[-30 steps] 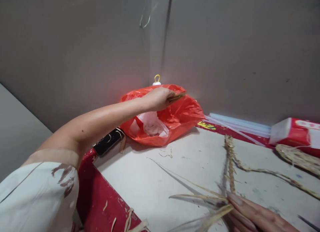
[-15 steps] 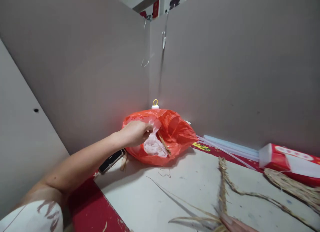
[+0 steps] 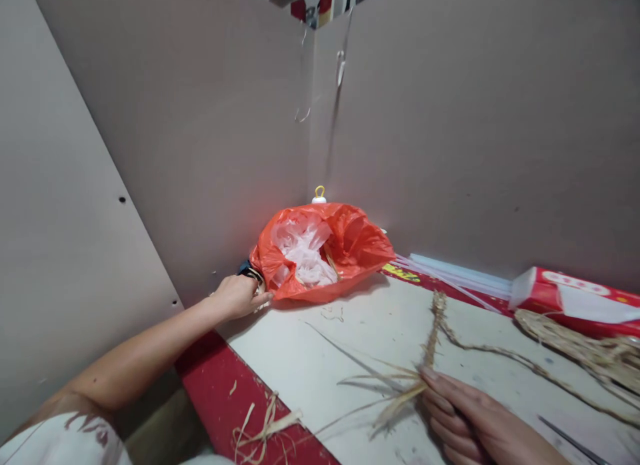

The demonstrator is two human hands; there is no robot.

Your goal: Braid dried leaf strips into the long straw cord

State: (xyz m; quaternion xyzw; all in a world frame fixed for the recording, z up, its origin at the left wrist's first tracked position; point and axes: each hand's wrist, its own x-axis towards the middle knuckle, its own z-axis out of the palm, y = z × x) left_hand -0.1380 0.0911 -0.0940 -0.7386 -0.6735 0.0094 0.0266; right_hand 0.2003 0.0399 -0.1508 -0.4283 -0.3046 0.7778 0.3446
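Note:
My right hand (image 3: 460, 411) pinches a braided straw cord (image 3: 432, 338), with thumb and forefinger closed where its loose strands begin. Those loose straw strands (image 3: 397, 401) fan out leftward from the fingertips over the white board. At the left side of the red plastic bag (image 3: 285, 288), my left hand (image 3: 241, 297) has its fingers curled, partly hidden, by a dark object (image 3: 246, 268) and some pale strips. What the left fingers hold I cannot make out. Inside the open bag lie a crumpled white plastic bag (image 3: 310, 255) and some straw pieces.
The white board (image 3: 295, 358) lies on a red surface (image 3: 220, 385) with straw scraps (image 3: 267, 428). A coiled straw braid (image 3: 565, 341), a red tissue pack (image 3: 575, 295) and pale plastic strips (image 3: 460, 275) are to the right. A thin dark tool (image 3: 570, 441) sits near the right hand. Grey panels enclose the back.
My left hand has left the white plastic bag inside the red one and moved down-left to the bag's side. My right hand, with the cord, shows more fully as the view shifts.

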